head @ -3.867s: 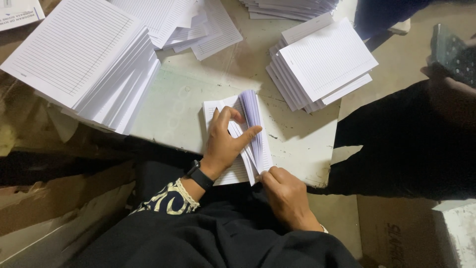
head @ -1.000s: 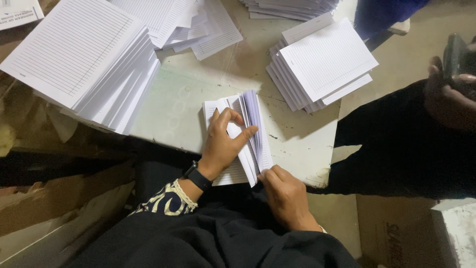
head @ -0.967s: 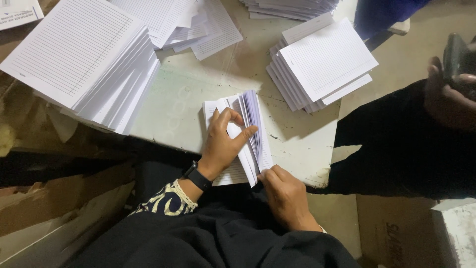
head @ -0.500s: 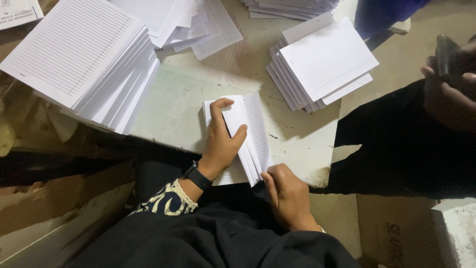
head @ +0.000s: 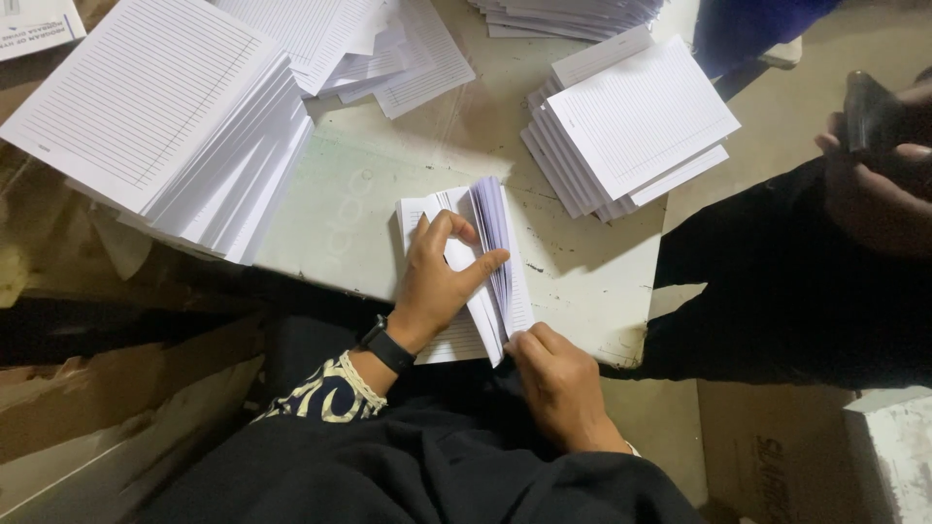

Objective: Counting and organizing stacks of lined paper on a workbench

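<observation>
Fingers, your left hand (head: 437, 277): spread and pressed flat on the small sheaf of lined sheets (head: 476, 267), thumb reaching right against the fanned leaves.
Fingers, your right hand (head: 553, 374): curled together, tips pinching the near corner of the same sheaf, its pages arched up between your two hands.
Sheaf position: directly under your left fingers, on the pale green table (head: 369, 194), near its front edge.
Wrist: a black watch (head: 388, 344) sits just behind your left hand, above a patterned cuff (head: 330, 393).
Left of your fingers: a thick stack of large lined sheets (head: 165, 107), well apart.
Beyond your fingers, to the right: a fanned pile of smaller lined sheets (head: 631, 126), near the sheaf but not touching it.
Far right: another person's hand (head: 879, 165) closed round a dark phone (head: 869, 112), well apart from yours.
</observation>
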